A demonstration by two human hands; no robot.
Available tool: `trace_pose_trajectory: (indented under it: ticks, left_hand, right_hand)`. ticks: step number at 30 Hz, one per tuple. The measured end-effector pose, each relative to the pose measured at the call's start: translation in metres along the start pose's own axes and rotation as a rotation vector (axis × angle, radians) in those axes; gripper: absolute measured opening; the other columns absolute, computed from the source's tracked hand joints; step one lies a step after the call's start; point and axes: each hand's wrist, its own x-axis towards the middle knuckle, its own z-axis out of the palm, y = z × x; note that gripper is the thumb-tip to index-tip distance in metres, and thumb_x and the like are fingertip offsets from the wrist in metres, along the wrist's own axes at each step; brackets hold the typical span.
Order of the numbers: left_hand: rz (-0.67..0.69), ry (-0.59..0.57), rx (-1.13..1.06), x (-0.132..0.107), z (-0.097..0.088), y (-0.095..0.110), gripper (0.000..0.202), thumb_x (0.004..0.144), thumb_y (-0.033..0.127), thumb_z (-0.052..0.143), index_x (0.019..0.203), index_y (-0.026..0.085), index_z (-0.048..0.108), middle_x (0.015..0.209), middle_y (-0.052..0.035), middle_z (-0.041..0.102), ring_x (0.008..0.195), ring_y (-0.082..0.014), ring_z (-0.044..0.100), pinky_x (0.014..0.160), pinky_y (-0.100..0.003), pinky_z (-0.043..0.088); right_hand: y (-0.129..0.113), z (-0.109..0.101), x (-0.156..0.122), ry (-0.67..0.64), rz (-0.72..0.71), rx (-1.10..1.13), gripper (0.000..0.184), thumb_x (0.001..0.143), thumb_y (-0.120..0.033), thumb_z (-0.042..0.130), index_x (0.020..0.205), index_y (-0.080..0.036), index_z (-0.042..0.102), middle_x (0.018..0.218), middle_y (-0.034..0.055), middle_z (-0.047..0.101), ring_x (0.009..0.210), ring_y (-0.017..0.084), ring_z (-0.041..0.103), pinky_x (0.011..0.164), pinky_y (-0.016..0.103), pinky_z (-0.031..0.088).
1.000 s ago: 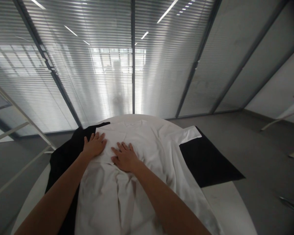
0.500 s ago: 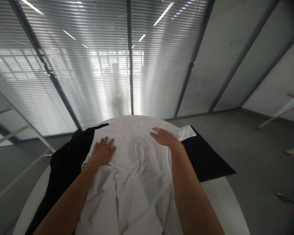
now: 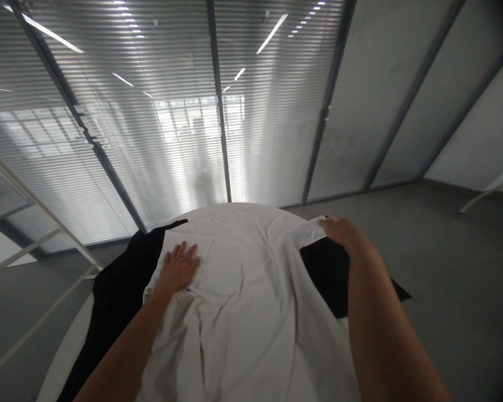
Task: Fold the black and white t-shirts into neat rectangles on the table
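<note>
Surface: round white worktop (image 3: 69, 349), its bare rim showing at the near left edge. A black cloth (image 3: 121, 279) covers it and hangs past the left and right edges. A white shirt (image 3: 243, 290) is spread on the cloth from the near edge to the far edge, creased toward the near side.

Room: glass wall with closed slatted blinds (image 3: 276, 111) behind the far edge, and grey floor (image 3: 444, 251) to the right.

Left hand (image 3: 178, 269): palm down, fingers spread flat, pressing on the shirt near its left side. Grip wide, holding nothing.

Right hand (image 3: 339, 230): arm stretched to the far right edge, back of hand up, meeting the end of the shirt's sleeve (image 3: 305, 231). Fingers hidden, so I cannot tell whether the grip has closed on the sleeve.
</note>
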Motion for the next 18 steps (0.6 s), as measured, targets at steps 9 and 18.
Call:
trace_pose_trajectory:
  ticks: [9, 18]
  left_hand:
    - [0.013, 0.011, 0.012, 0.001, 0.000, 0.000, 0.058, 0.096, 0.051, 0.029, 0.149, 0.030, 0.032, 0.158, -0.0110, 0.025, 0.144, -0.0298, 0.023, 0.113, -0.055, 0.018]
    - [0.010, 0.000, 0.002, 0.000, -0.002, -0.001, 0.059, 0.095, 0.052, 0.026, 0.150, 0.030, 0.031, 0.158, -0.0102, 0.025, 0.144, -0.0293, 0.023, 0.113, -0.054, 0.017]
  right_hand:
    - [0.001, 0.018, -0.006, 0.224, 0.138, 0.047, 0.056, 0.083, -0.044, 0.053, 0.126, -0.009, 0.056, 0.116, 0.0248, 0.062, 0.115, 0.034, 0.057, 0.091, 0.047, 0.045]
    - [-0.012, 0.022, -0.005, 0.163, 0.049, 0.084, 0.044, 0.076, -0.033, 0.062, 0.111, -0.007, 0.066, 0.107, 0.0226, 0.067, 0.106, 0.032, 0.063, 0.091, 0.039, 0.048]
